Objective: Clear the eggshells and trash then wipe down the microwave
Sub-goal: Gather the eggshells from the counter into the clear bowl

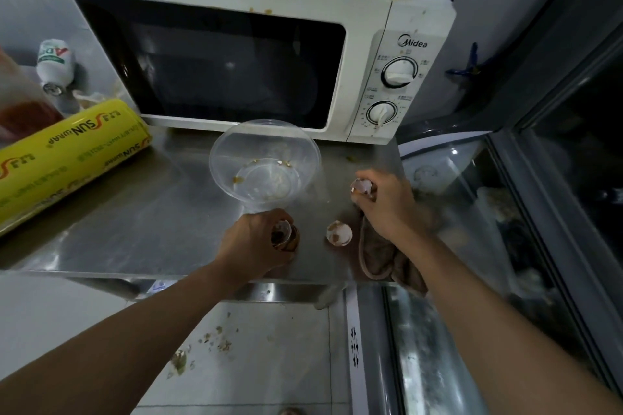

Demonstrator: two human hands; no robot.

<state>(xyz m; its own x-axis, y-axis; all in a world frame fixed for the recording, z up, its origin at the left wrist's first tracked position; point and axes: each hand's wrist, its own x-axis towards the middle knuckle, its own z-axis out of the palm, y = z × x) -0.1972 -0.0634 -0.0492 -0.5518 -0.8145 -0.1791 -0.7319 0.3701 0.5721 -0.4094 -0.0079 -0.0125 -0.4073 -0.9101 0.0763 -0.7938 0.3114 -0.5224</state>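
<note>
Item 1 — step in hand: gathering eggshells off the counter (141, 212). I judge the clearing about half done, wiping not yet begun. To do it well I would keep each grip light, since shell crushes and scatters; lift straight up, keep the cups upward so residue stays in, and take the loose shell before touching the cloth.

Item 2 — left hand (251, 242), nearest, at 6 o'clock of the bowl. Fingers curled round a shell stack (283, 234), brown-stained inside, open side up.

Item 3 — loose shell (338, 233), at 3 o'clock of the left hand, lying alone on the steel between both hands, touching neither. Pale, smeared brown within, jagged rim.

Item 4 — cloth (381, 263), brown, bunched at the counter's front edge under the right wrist.

Item 5 — right hand (387, 202), at 3 o'clock of the bowl. Fingers pinch a white shell (361, 186), broken edge showing.

Item 6 — bowl (264, 162), clear plastic, crumbs and smears on its bottom, just before the microwave door.

Item 7 — microwave (367, 77), farthest, at 12 o'clock. White, door shut, its top spattered with brown drips and crumbs.
</note>
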